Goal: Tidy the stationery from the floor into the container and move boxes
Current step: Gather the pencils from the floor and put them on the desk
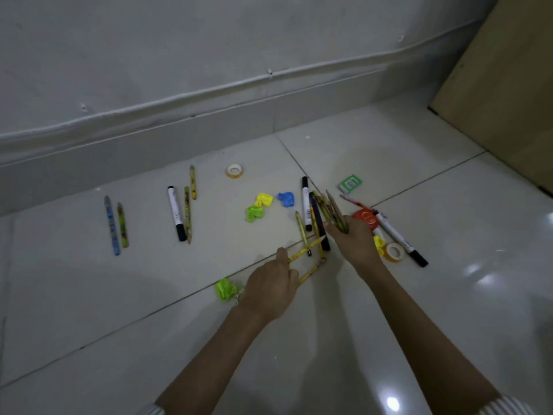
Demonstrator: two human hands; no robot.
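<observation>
Stationery lies scattered on the white tiled floor (89,295). My left hand (270,290) is shut on two yellow pencils (305,251) that point up and right. My right hand (356,242) grips a bunch of pencils (333,211) that fan up and left. Just left of that hand lie a white marker (305,203), a dark pen (319,223) and a yellow pencil (301,230). Right of it are a red round thing (366,218), another white marker (399,238) and a yellow tape roll (394,252). No container is in view.
Farther left lie a blue pencil (112,226), a green pencil (122,224), a marker (176,213) and two yellow pencils (187,217). A tape roll (234,171), yellow, green and blue clips (263,200), and a green eraser (350,183) lie near the wall. A brown board (502,85) stands at the right.
</observation>
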